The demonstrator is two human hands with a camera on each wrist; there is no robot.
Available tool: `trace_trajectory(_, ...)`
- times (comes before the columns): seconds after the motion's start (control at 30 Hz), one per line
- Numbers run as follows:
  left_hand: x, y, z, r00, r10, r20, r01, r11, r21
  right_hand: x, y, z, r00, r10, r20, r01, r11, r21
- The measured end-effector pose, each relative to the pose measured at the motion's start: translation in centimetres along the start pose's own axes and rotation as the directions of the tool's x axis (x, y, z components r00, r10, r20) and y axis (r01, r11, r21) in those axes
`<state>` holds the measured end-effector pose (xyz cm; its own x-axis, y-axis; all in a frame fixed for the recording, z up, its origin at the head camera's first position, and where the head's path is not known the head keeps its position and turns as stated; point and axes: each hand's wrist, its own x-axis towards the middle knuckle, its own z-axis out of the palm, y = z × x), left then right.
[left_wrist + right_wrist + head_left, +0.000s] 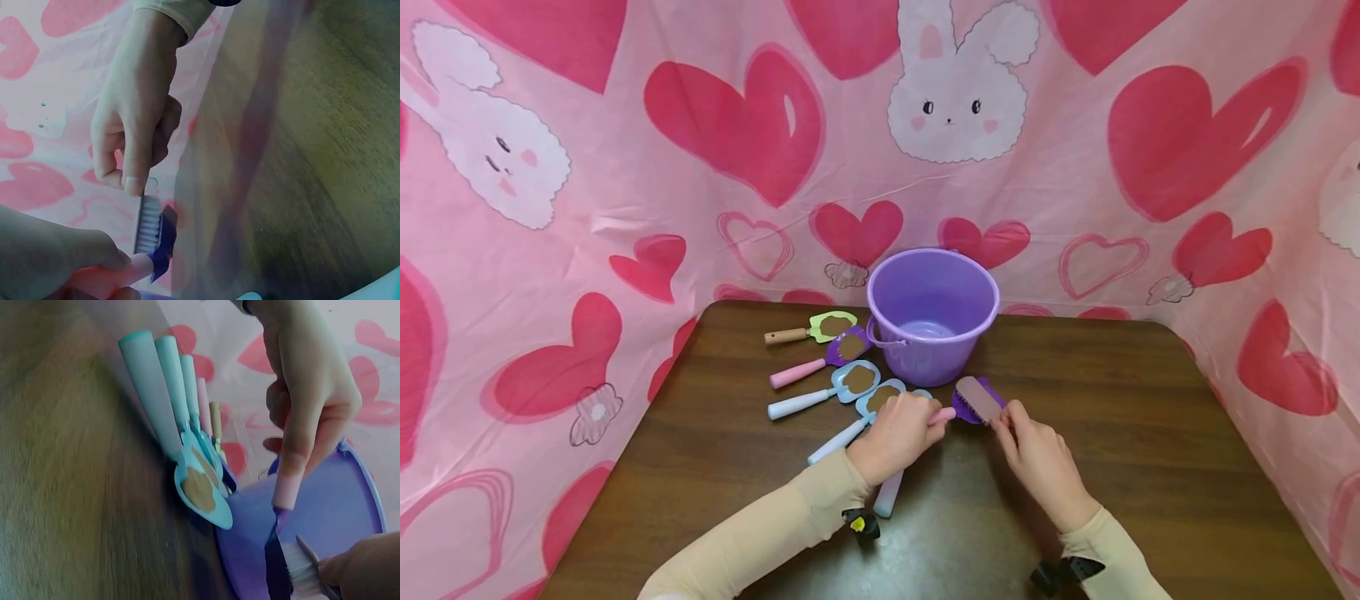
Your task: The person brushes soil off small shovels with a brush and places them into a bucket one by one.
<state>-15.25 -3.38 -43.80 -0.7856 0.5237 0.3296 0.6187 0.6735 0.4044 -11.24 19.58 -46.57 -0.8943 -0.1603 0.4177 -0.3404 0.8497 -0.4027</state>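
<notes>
1. So the left hand (898, 433) has its fingers wrapped round the pink handle (943, 415) of a small purple shovel (962, 412).
2. Shovel's just above or on the table (1150, 433), near side of the purple bucket (925, 362); can't tell if it's touching the wood.
3. Its long axis runs pretty much left to right in the head view, handle at the left, blade pointing right toward the other hand.
4. Right hand (1045, 467) is pinching one end of a brush (981, 398). That one lies slantwise over the blade, far end up-left, pinched end down-right, bristles (149, 225) facing the blade.
5. Left of the bucket there's a fan of others: green shovel (816, 327), pink-handled purple one (832, 360), light-blue ones (835, 392). Handles aim left to lower left, brown patches on the blades.
</notes>
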Motion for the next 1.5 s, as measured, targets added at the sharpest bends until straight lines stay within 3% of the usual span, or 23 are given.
trace_trajectory(0.3,-0.2,0.0,0.2,1.000,0.006,0.004,-0.006,1.000,0.004,0.0,0.9,-0.6,0.998,0.059,0.015,-0.059,0.998,0.015)
trace_trajectory(0.6,-0.1,0.0,0.1,1.000,-0.011,0.008,0.011,1.000,0.012,-0.3,-0.2,-0.2,0.998,-0.051,0.027,0.050,0.998,0.034)
trace_trajectory(0.87,-0.1,0.1,-0.2,1.000,0.002,0.012,-0.002,1.000,-0.006,-0.2,0.6,-0.8,1.000,0.027,0.013,-0.027,1.000,0.001)
trace_trajectory(1.07,-0.2,0.0,-0.3,0.999,-0.026,0.047,0.028,0.999,-0.026,0.0,1.7,-1.4,0.997,0.075,0.018,-0.075,0.997,-0.005)
trace_trajectory(1.33,-0.1,0.0,0.1,1.000,0.003,-0.004,-0.003,1.000,0.006,0.0,0.7,-0.8,0.997,-0.051,0.056,0.050,0.998,0.025)
trace_trajectory(1.5,-0.1,0.2,0.0,1.000,0.009,-0.018,-0.009,1.000,0.009,-0.2,0.7,-0.8,0.996,-0.022,0.084,0.022,1.000,0.006)
